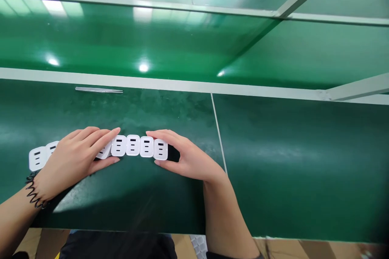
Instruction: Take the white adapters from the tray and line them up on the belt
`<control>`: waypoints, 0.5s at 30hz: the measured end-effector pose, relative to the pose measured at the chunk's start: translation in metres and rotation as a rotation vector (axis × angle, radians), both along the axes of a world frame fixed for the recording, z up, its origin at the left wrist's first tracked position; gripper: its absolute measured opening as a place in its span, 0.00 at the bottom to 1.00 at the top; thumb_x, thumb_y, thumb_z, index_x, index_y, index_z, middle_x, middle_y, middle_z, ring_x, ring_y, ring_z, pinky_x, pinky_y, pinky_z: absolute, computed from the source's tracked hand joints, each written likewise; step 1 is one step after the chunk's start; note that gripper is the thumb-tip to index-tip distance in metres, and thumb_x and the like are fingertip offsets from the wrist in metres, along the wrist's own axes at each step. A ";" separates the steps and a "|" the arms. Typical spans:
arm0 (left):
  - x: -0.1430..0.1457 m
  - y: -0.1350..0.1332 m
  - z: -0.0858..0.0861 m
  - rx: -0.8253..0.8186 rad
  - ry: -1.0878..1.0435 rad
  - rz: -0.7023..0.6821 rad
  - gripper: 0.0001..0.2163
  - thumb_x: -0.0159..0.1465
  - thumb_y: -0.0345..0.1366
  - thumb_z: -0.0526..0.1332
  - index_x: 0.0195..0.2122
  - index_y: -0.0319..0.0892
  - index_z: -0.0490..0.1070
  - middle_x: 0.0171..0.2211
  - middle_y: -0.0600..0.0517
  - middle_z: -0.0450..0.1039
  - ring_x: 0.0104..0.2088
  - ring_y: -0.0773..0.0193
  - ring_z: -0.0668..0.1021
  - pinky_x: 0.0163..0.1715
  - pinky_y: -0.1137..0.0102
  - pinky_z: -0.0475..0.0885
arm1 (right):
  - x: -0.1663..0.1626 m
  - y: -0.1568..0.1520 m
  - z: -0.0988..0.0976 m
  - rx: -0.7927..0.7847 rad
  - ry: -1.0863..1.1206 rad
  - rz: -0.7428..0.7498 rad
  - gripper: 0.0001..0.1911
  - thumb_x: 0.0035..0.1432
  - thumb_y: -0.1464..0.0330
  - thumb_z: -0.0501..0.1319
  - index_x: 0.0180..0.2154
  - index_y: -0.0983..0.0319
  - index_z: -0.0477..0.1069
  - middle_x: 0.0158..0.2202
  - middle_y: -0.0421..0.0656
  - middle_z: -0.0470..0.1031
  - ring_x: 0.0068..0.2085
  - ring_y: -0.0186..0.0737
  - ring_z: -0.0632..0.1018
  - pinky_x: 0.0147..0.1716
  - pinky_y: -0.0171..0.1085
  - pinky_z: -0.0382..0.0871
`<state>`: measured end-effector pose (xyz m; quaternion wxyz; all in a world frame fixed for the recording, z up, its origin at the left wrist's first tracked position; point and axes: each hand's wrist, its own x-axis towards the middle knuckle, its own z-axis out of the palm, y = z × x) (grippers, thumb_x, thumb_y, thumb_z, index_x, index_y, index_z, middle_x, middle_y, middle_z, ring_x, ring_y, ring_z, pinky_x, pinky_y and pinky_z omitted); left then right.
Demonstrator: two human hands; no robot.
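Several white USB charger blocks [133, 145] stand side by side in a slightly curved row on the green tabletop, port faces showing. My left hand [74, 155] lies over the left part of the row and hides some blocks. Its thumb and forefinger grip a charger [118, 146] from below and above. Beyond that wrist, the leftmost charger [37, 159] sticks out, slightly tilted. At the right end, my right hand [185, 153] pinches the row, fingers along the top and thumb under the last charger [161, 149]. A black coiled band [35, 192] circles my left wrist.
Metal tweezers [99, 90] lie behind the row, near the white frame bar [170, 83] along the table's back. A thin white line [219, 131] crosses the green tabletop [288, 161] to my right. Slanting white struts [358, 88] rise at the right, beside a green shelf [182, 44].
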<state>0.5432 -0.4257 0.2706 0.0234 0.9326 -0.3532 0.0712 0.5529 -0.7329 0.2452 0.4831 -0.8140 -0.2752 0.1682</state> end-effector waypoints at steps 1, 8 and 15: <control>0.000 0.000 0.001 0.005 0.003 0.000 0.25 0.70 0.52 0.57 0.63 0.44 0.63 0.48 0.46 0.77 0.43 0.52 0.79 0.44 0.58 0.73 | 0.000 0.000 0.001 -0.001 0.010 -0.002 0.31 0.59 0.71 0.65 0.62 0.53 0.63 0.59 0.45 0.71 0.58 0.44 0.74 0.57 0.44 0.72; 0.000 0.002 0.004 0.041 0.018 -0.002 0.28 0.68 0.50 0.60 0.65 0.43 0.60 0.48 0.45 0.77 0.43 0.52 0.79 0.43 0.59 0.72 | 0.000 0.000 0.005 0.025 0.051 0.007 0.30 0.58 0.74 0.63 0.61 0.55 0.63 0.60 0.47 0.70 0.58 0.45 0.73 0.58 0.45 0.70; 0.000 0.003 0.003 0.064 0.012 -0.015 0.27 0.69 0.49 0.59 0.65 0.41 0.61 0.50 0.45 0.76 0.44 0.54 0.78 0.44 0.61 0.71 | -0.001 -0.001 0.006 0.017 0.069 -0.020 0.32 0.57 0.72 0.65 0.62 0.55 0.62 0.58 0.46 0.72 0.56 0.43 0.75 0.57 0.44 0.71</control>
